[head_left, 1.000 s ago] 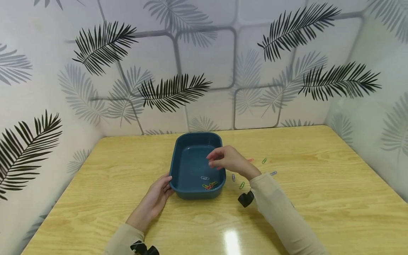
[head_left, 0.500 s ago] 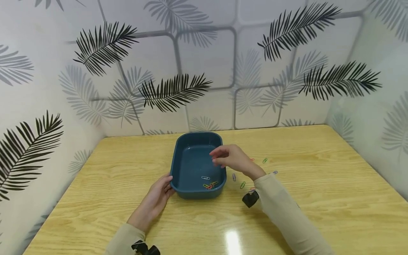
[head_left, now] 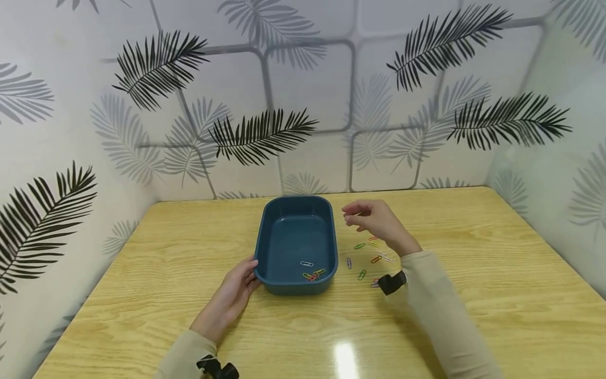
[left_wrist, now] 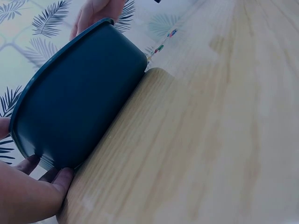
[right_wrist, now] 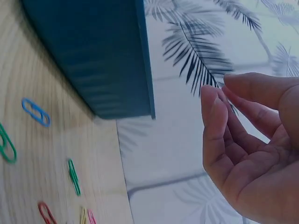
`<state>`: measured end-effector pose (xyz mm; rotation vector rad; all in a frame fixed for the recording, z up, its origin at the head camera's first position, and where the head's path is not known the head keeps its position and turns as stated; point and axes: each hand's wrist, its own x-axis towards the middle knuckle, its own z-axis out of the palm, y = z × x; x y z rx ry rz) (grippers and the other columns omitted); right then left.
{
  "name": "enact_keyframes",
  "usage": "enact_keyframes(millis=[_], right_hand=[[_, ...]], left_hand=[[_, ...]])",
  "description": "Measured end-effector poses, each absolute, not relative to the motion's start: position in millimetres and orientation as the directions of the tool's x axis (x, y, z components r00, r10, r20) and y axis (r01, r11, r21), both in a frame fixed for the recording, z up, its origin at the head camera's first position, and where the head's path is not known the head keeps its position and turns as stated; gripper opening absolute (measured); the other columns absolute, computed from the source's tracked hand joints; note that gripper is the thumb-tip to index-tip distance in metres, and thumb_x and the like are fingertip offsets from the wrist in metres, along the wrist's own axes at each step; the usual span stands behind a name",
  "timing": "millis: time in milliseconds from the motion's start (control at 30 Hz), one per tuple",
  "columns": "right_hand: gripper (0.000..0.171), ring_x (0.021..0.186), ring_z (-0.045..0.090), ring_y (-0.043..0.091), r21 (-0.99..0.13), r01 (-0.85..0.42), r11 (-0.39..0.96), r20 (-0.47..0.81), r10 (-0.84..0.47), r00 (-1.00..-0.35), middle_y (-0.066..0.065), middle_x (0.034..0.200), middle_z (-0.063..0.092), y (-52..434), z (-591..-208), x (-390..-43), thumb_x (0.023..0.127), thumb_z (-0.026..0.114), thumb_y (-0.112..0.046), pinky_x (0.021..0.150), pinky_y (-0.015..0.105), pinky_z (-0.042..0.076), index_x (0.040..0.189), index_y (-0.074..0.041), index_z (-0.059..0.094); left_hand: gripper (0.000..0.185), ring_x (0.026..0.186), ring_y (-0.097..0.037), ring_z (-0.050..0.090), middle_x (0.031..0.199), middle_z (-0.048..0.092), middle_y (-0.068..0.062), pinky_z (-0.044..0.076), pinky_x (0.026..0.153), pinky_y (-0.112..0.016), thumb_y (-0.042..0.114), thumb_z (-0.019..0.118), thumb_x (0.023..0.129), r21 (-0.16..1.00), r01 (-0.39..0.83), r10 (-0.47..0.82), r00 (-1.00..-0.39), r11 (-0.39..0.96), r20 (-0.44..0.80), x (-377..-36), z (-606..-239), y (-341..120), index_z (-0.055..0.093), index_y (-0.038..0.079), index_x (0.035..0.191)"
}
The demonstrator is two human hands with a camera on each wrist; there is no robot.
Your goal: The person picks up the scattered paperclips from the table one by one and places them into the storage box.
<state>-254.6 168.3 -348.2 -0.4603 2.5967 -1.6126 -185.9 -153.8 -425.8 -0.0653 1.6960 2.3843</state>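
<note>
My left hand [head_left: 233, 296] grips the near left corner of a deep blue-green plastic tray [head_left: 297, 237], thumb on its rim and fingers against its outer side. Inside the tray, near its front right corner, lie a small cluster of red and yellow paper clips [head_left: 314, 275] and a single white paper clip [head_left: 306, 263]. My right hand [head_left: 379, 220] hovers over the table just right of the tray. In the right wrist view its thumb and fingertips are loosely bent with a gap between them and nothing held. Below it, a green paper clip [head_left: 360, 246] lies on the table.
Several more paper clips are scattered right of the tray, among them a blue paper clip [right_wrist: 35, 112], a red paper clip [head_left: 376, 259] and a green paper clip [head_left: 362, 275]. The wooden table [head_left: 189, 237] meets a leaf-patterned wall [head_left: 312, 152] at the back.
My right hand has moved from over the tray's right side out to the right, past its rim, uncovering more clips on the table. The left hand and the tray have stayed in place.
</note>
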Motion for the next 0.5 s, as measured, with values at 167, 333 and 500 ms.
enact_keyframes(millis=[167, 333, 500], right_hand=[[0.033, 0.1, 0.062, 0.03, -0.879, -0.187, 0.439, 0.086, -0.24, -0.967, 0.02, 0.118, 0.062, 186, -351, -260, 0.096, 0.061, -0.015, 0.085, 0.045, 0.051, 0.123, 0.004, 0.061], [0.036, 0.105, 0.059, 0.036, -0.877, -0.143, 0.459, 0.034, -0.236, -0.971, 0.022, 0.121, 0.059, 199, -354, -262, 0.097, 0.06, -0.015, 0.088, 0.047, 0.05, 0.126, 0.005, 0.058], [0.035, 0.103, 0.06, 0.033, -0.863, -0.1, 0.496, -0.011, -0.216, -0.976, 0.021, 0.118, 0.061, 207, -364, -268, 0.097, 0.059, -0.013, 0.087, 0.046, 0.05, 0.126, 0.007, 0.057]], left_hand=[[0.05, 0.108, -0.017, 0.053, 0.127, 0.054, -0.013, 0.042, 0.093, -0.028, 0.013, 0.045, 0.099, 0.927, -0.198, 0.139, -0.977, -0.32, -0.16, -187, -426, -153, 0.036, -0.008, 0.143], [0.05, 0.107, -0.016, 0.053, 0.124, 0.055, -0.012, 0.043, 0.092, -0.028, 0.013, 0.044, 0.099, 0.927, -0.198, 0.14, -0.977, -0.318, -0.161, -187, -427, -154, 0.035, -0.009, 0.143], [0.051, 0.107, -0.016, 0.053, 0.124, 0.054, -0.013, 0.042, 0.092, -0.027, 0.014, 0.045, 0.099, 0.928, -0.193, 0.144, -0.978, -0.318, -0.154, -186, -427, -154, 0.034, -0.009, 0.143]])
